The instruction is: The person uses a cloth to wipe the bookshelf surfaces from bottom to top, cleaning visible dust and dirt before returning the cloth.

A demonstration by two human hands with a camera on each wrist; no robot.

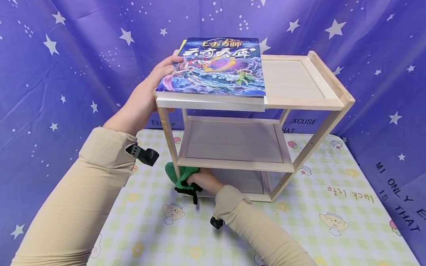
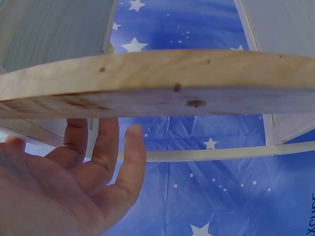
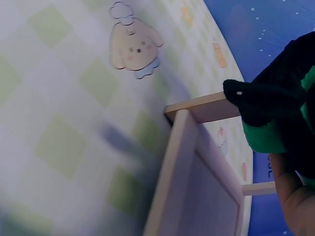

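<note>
A three-tier wooden shelf (image 1: 235,163) stands on the table, with a blue illustrated book (image 1: 224,69) lying on the left part of its top tier, over other pale-edged books. My left hand (image 1: 143,92) grips the top left side of the shelf, its upper fingers touching the book's left edge. From below, the left wrist view shows fingers of that hand (image 2: 103,172) curled by the wooden side rail (image 2: 162,83). Low at the front left post, my right hand (image 1: 204,180) holds a fuzzy green-and-black cloth item (image 1: 180,174) against the post. Its full shape is hidden.
A checked tablecloth (image 1: 203,244) with cartoon prints covers the table. Purple curtains (image 1: 88,55) with white stars hang behind and at both sides. The right part of the shelf's top tier (image 1: 289,80) has a raised end rail.
</note>
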